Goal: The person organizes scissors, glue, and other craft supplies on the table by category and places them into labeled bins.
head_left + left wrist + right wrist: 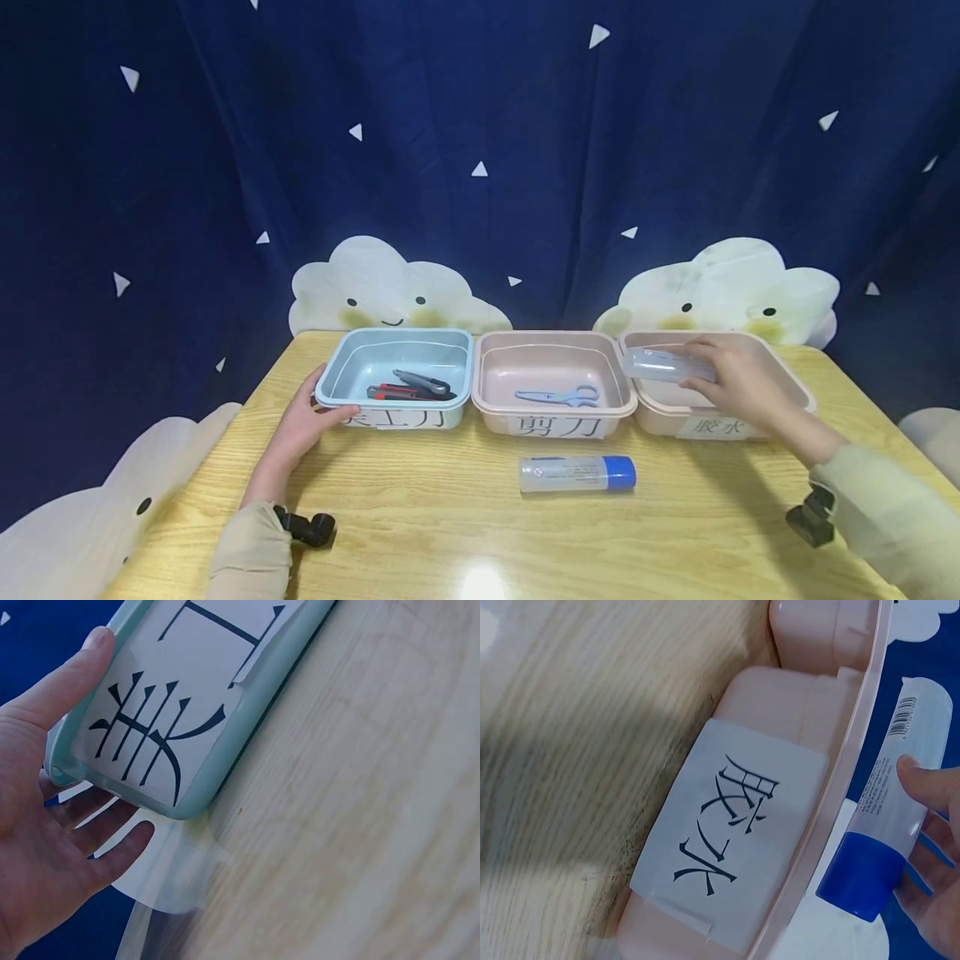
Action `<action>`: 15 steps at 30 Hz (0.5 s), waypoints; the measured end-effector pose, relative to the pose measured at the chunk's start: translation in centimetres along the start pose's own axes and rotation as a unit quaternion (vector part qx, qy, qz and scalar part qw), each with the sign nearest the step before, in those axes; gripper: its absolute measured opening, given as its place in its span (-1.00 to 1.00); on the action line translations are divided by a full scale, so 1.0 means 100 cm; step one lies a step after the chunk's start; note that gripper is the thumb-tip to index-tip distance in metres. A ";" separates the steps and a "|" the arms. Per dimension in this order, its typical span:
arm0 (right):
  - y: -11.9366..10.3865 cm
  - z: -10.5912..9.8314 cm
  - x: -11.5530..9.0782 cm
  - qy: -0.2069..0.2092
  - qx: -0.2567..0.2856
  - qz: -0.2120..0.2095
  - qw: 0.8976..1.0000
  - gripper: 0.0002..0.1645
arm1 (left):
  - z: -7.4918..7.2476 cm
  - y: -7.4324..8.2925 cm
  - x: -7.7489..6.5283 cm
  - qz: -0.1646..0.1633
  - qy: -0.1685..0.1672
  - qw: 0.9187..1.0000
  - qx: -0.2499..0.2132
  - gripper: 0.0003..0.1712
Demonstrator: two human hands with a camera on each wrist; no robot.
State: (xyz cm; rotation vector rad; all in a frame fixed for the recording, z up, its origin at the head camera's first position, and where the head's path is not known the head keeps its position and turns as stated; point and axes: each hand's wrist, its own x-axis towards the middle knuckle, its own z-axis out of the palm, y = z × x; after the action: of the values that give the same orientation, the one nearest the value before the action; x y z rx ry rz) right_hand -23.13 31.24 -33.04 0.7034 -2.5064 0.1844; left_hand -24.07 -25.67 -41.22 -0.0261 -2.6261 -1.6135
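Note:
My right hand [731, 383] holds a clear glue bottle [660, 365] on its side, just over the right pink bin [783, 392]. In the right wrist view, thumb and fingers grip its body and its blue cap [862, 876] shows. My left hand [303, 421] grips the near left corner of the light blue bin [399, 333], thumb on the front rim and fingers round the side. Several utility knives [420, 385] lie inside that bin. Another glue bottle [562, 474] with a blue cap lies on the table in front of the bins.
The middle pink bin [555, 337] holds light blue scissors [558, 396]. All three bins stand in a row along the back of the wooden table [420, 517], with paper labels on their fronts. A dark blue curtain [480, 100] with white triangles and clouds hangs behind.

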 end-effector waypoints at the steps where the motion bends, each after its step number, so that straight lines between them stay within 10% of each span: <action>1: 0.002 0.000 0.001 0.000 -0.008 -0.002 1.000 -0.49 | 0.000 0.000 0.000 -0.002 -0.001 1.000 -0.002 0.12; 15: 0.027 0.007 0.003 -0.078 0.020 0.085 0.993 -0.45 | -0.001 0.002 0.000 -0.020 -0.003 1.000 -0.004 0.16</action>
State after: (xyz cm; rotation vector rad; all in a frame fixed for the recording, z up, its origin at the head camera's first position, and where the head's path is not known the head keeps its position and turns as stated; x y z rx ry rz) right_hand -25.07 33.20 -33.42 0.5377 -2.7209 0.2496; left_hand -24.08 -25.72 -41.01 0.0203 -2.6420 -1.6385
